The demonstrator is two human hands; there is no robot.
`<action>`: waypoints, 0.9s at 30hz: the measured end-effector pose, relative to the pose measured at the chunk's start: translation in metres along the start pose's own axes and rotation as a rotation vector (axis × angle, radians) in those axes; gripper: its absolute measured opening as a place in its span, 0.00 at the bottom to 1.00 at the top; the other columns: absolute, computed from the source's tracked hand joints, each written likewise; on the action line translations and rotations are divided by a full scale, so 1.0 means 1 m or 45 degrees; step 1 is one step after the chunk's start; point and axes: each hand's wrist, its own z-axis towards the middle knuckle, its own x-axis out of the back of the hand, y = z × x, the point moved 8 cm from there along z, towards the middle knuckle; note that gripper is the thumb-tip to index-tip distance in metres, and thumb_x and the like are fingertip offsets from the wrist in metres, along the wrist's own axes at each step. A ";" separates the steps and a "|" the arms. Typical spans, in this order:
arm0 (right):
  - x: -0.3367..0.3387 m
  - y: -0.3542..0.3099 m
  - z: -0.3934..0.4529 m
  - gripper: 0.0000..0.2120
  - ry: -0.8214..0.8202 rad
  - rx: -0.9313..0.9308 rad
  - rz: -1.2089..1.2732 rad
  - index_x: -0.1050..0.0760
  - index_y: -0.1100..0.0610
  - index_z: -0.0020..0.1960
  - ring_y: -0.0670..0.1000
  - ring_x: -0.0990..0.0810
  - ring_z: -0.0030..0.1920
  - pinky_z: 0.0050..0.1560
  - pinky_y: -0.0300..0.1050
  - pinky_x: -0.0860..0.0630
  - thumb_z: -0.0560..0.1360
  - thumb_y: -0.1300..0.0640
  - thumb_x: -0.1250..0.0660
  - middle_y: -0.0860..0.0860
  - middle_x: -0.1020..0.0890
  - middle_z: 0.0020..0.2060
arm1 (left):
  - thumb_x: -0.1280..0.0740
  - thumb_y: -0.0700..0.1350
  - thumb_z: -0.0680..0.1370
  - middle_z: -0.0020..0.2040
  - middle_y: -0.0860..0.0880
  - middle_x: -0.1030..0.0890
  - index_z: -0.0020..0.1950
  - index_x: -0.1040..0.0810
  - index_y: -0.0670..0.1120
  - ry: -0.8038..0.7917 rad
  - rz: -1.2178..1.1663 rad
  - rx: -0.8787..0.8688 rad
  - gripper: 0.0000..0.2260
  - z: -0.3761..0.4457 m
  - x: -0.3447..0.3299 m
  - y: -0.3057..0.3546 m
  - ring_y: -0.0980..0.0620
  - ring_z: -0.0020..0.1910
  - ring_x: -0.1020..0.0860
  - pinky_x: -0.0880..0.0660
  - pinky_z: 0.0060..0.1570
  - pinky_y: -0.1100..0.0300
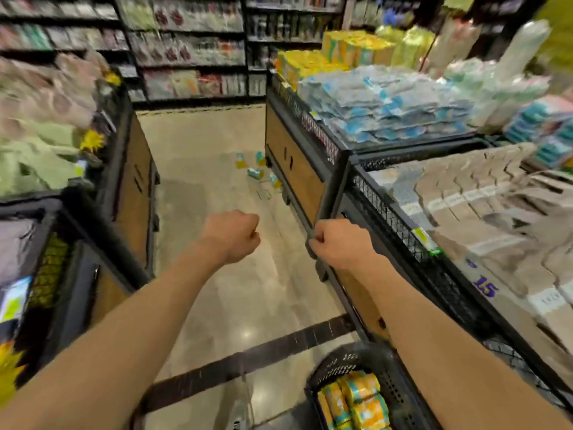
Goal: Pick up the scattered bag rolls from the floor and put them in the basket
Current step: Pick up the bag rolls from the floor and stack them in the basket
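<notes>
Several teal and yellow bag rolls (pixel 256 172) lie scattered on the beige floor far ahead, close to the base of the right-hand display bin. A black mesh basket (pixel 333 369) stands on the floor at the bottom right, under my right forearm, with several yellow and teal packs inside. My left hand (pixel 231 235) is held out over the aisle in a fist with nothing in it. My right hand (pixel 333 243) is also curled into a fist, near the corner of the display bin, and holds nothing that I can see. The picture is blurred.
Black-framed wooden display bins line the aisle: one on the left (pixel 130 181) with green and pink packs, two on the right (pixel 294 162) with blue packs and brown boxes. Dark shelving (pixel 186 48) closes the far end. A dark stripe (pixel 248 355) crosses the floor.
</notes>
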 end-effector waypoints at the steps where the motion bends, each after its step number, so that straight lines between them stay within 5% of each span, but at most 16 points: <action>1: 0.007 -0.014 0.014 0.08 0.007 0.017 -0.014 0.24 0.52 0.47 0.57 0.18 0.46 0.45 0.51 0.20 0.79 0.48 0.38 0.52 0.18 0.45 | 0.41 0.53 0.80 0.49 0.45 0.20 0.46 0.30 0.50 0.014 0.005 0.033 0.09 0.005 0.008 -0.023 0.41 0.47 0.21 0.25 0.42 0.53; 11: 0.054 -0.110 0.147 0.07 0.091 0.099 -0.026 0.24 0.50 0.46 0.55 0.19 0.44 0.46 0.51 0.20 0.78 0.49 0.38 0.49 0.19 0.42 | 0.40 0.56 0.80 0.52 0.48 0.19 0.53 0.26 0.51 0.154 -0.046 0.113 0.11 0.080 0.058 -0.152 0.44 0.50 0.21 0.30 0.41 0.55; 19: 0.079 -0.113 0.248 0.08 0.126 0.153 -0.102 0.23 0.49 0.52 0.53 0.23 0.44 0.43 0.47 0.28 0.80 0.47 0.38 0.49 0.19 0.46 | 0.39 0.55 0.80 0.53 0.50 0.19 0.55 0.25 0.51 0.183 -0.157 0.126 0.10 0.166 0.052 -0.198 0.46 0.51 0.21 0.32 0.41 0.56; 27: 0.110 -0.091 0.401 0.10 0.209 0.226 -0.063 0.24 0.48 0.50 0.55 0.19 0.45 0.46 0.51 0.21 0.78 0.43 0.37 0.49 0.18 0.45 | 0.40 0.55 0.81 0.52 0.50 0.18 0.55 0.25 0.51 0.207 -0.086 0.200 0.11 0.291 0.070 -0.235 0.46 0.51 0.21 0.34 0.40 0.56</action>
